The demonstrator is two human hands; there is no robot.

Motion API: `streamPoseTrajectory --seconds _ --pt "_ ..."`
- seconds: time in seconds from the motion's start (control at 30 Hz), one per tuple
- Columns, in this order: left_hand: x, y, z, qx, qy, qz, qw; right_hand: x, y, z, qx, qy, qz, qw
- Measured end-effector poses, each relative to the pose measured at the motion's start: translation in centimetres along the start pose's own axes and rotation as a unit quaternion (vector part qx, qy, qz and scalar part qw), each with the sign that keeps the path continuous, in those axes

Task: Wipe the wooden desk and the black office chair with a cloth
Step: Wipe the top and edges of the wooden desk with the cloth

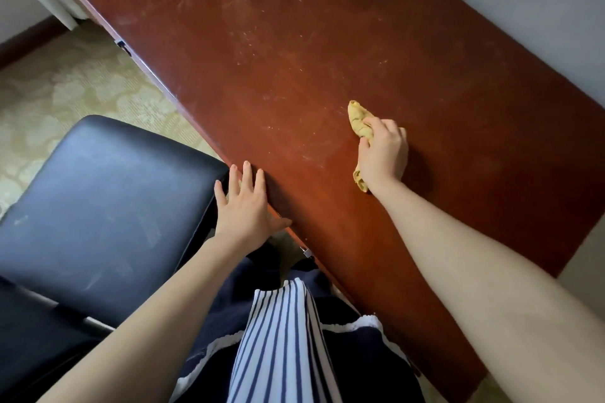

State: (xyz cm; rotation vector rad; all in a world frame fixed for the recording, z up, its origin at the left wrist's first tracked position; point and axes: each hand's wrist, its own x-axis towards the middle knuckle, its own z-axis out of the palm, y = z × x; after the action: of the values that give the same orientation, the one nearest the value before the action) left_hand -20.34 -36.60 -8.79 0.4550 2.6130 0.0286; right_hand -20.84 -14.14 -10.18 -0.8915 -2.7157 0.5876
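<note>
Cloth (360, 123) bunched under right hand (383, 154) on bench (294, 42) — fingers (376, 123) curled round it, pressing it to wood. Cloth's long axis runs from wrist out past fingertips, tip pointing away and leftward at dusty, scuffed stretch of bench. Next stroke probably goes that way; right hand nearer to it. Left hand (244, 206) flat on near edge, fingers straight, holding nothing — just beside chair (98, 199) seat, left of bench, faint smears on it, judged not yet wiped.
</note>
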Motion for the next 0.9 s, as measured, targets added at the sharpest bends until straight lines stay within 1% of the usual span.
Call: streamPoseTrajectory --seconds 0.07,0.1,0.2,0.3,0.4,0.53,0.67,0.73,0.8,0.9 --pt "-0.3 -0.5 0.2 -0.005 0.002 -0.005 1.000 -0.2 -1.4 0.9 0.012 -0.010 0.011 1.000" --pt "-0.5 -0.9 0.4 -0.007 0.003 -0.010 1.000 -0.7 -2.0 1.2 0.017 -0.023 -0.002 1.000" --pt "-0.9 -1.6 0.8 -0.012 0.005 -0.022 1.000 -2.9 -3.5 1.9 0.035 -0.065 -0.076 0.994" --pt "-1.0 -1.8 1.0 -0.020 -0.003 -0.029 0.999 -5.4 -4.4 2.1 0.066 -0.103 -0.165 0.979" --pt "-1.1 -1.7 1.0 -0.028 -0.008 -0.026 0.999 -8.2 -4.1 1.6 0.098 -0.134 -0.262 0.951" --pt "-0.7 -1.0 0.6 -0.021 0.006 -0.022 1.000 -10.7 -1.1 0.0 0.125 -0.188 -0.371 0.901" --pt "-0.4 -0.3 0.3 -0.004 -0.001 -0.008 1.000 -11.0 3.3 -2.1 0.098 -0.218 -0.481 0.843" --pt "-0.4 -0.1 0.3 -0.010 0.003 -0.003 1.000 -10.7 5.1 -2.9 0.091 -0.220 -0.511 0.826" --pt "-0.3 -0.2 0.3 -0.031 0.007 0.006 0.999 -10.1 5.9 -3.2 0.097 -0.224 -0.521 0.818" --pt "-0.2 -0.7 0.0 -0.073 0.009 0.013 0.997 -9.0 5.1 -3.1 0.085 -0.238 -0.549 0.797"
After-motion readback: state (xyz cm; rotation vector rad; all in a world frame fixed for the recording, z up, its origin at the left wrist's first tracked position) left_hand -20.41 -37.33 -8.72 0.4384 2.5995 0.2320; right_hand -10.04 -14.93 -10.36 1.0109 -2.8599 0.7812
